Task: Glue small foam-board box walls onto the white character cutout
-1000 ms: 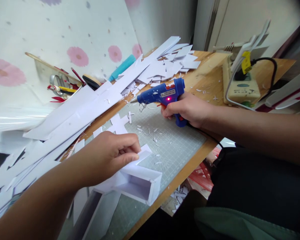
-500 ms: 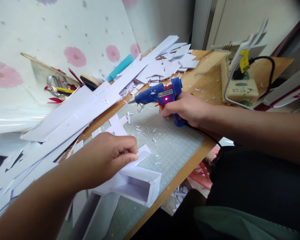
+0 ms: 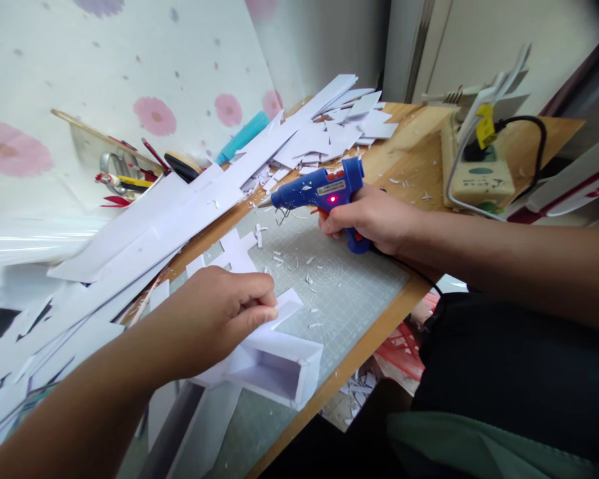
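My right hand is wrapped round the grip of a blue hot glue gun, whose red light is lit. The gun's metal nozzle points left over the cutting mat. My left hand is closed, thumb against forefinger, on a white board structure with open box-shaped arms. The hand covers the structure's middle, so the exact grip is hidden. A white cross-shaped cutout lies flat on the grey-green cutting mat, beyond my left hand.
Long white board strips and a pile of offcuts cover the table's far side. A turquoise tube and a tool holder stand by the wall. A power strip sits at right; the gun's cord trails over the edge.
The view has shifted very slightly. Both hands, the glue gun and the white structure hold nearly the same positions.
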{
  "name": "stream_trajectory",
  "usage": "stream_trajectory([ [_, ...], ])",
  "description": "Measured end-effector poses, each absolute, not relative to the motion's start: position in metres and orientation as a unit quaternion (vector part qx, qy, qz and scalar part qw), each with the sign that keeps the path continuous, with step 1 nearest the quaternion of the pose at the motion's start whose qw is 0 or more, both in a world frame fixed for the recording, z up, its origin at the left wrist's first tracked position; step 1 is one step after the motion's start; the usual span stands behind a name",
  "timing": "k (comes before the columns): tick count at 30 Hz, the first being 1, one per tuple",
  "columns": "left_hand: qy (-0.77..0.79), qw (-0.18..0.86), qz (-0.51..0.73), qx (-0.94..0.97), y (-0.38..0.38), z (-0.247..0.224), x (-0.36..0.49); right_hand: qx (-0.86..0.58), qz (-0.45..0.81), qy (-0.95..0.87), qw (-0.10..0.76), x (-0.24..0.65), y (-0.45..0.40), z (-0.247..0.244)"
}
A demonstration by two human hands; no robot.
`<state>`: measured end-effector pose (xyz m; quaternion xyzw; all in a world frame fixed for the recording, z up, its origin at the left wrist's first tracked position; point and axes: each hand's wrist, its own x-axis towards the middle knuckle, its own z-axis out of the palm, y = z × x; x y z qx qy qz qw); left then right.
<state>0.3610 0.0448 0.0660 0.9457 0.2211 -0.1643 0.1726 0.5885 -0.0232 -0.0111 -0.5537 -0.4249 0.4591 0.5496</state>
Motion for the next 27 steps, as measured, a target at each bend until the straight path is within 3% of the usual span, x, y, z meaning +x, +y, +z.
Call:
stream_trajectory([
  [27, 0.214, 0.196, -0.142, 0.947, 0.0484, 0.0629, 0.3563, -0.564, 0.459, -0.418, 0.545, 0.5878, -0.0239, -0.0104],
])
